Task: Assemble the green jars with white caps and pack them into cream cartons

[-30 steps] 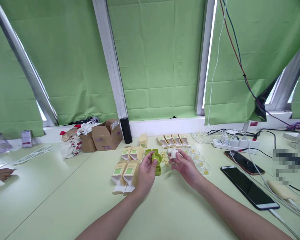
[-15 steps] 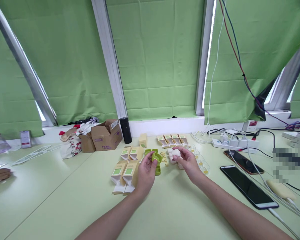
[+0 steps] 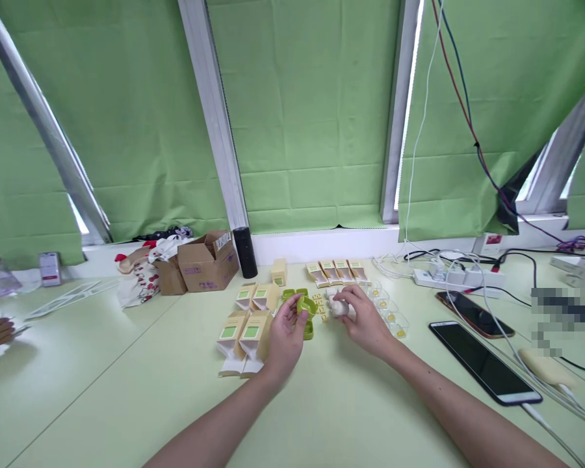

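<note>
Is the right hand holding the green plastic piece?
No, the left hand holds the green plastic piece; the right is at a white object.

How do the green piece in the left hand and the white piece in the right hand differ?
The green piece is hollow with an open side, while the white piece looks rounded, with no opening visible. The left hand holds the green piece by its edge, leaving much of it in view; the right hand partly covers the white piece with its fingers. Both are small.
</note>
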### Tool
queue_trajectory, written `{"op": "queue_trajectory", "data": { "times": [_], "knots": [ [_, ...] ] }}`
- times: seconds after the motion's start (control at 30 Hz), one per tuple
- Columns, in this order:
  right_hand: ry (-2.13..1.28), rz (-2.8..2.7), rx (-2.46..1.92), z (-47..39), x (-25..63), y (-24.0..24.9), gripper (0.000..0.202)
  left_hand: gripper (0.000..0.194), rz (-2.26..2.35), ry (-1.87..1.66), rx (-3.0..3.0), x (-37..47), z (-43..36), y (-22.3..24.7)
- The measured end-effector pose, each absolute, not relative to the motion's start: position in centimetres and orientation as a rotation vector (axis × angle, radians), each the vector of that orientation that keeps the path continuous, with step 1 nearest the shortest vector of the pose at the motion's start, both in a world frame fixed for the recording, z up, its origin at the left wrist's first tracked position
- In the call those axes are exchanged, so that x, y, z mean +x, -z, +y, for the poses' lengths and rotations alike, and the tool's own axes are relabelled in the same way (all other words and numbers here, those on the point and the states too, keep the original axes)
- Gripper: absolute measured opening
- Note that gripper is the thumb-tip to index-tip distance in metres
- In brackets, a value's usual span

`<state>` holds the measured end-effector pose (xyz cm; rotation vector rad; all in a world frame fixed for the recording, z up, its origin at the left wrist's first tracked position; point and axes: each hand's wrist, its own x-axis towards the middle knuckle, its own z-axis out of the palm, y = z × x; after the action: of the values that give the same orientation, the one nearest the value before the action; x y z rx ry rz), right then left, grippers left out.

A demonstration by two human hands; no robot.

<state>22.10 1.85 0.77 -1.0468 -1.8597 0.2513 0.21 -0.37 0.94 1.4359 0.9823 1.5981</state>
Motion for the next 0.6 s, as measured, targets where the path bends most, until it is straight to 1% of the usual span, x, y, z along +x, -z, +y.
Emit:
{"op": "queue_trajectory", "data": {
  "times": [0.1,0.2,0.27,0.43,0.6],
  "knots": [
    [-0.177,-2.002,-1.075,1.85,22.03,-0.16,0.049,0.056,0.975,-1.597,1.445,0.26,-0.44,-0.99],
    [-0.090,-2.081,-1.147,1.86,21.96,0.12,0.052,0.054,0.972,-1.600,1.446,0.22,-0.41,-0.92],
    [-0.028,-2.114,-1.219,1.81,21.97,-0.01,0.049,0.053,0.972,-1.604,1.450,0.19,-0.35,-0.82],
    [0.150,-2.222,-1.369,1.61,22.03,-0.67,0.033,0.053,0.965,-1.613,1.441,0.23,-0.35,-0.81],
    [0.158,-2.235,-1.379,1.53,22.07,-0.71,0.029,0.054,0.982,-1.596,1.435,0.28,-0.59,-1.10]
  ]
}}
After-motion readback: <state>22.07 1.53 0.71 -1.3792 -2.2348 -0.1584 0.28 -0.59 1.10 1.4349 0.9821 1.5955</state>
